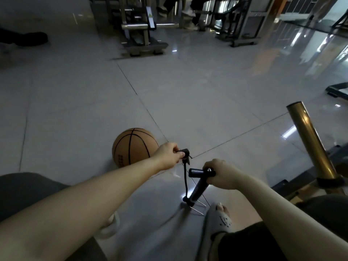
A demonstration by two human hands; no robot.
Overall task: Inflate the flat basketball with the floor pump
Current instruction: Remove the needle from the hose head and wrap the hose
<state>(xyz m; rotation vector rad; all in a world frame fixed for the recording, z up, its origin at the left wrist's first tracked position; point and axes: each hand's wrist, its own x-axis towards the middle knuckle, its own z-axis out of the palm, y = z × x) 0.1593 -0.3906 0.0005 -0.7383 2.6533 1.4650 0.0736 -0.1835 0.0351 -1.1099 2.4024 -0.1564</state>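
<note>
An orange-brown basketball (132, 146) lies on the grey tiled floor just left of centre. A dark floor pump (196, 191) stands tilted in front of me, its wire foot on the tiles by my sandal. My right hand (221, 174) grips the pump's black T-handle (195, 172). My left hand (168, 156) pinches the black nozzle head (185, 154) at the end of the pump's thin hose (185, 178), held in the air just right of the ball. The nozzle does not touch the ball.
A brass-coloured tube (311, 142) on a dark frame rises at the right. Gym machines (140, 31) stand at the back, with another person's feet behind them. My sandalled foot (219, 216) is by the pump base; a dark cushion (26, 191) is at lower left.
</note>
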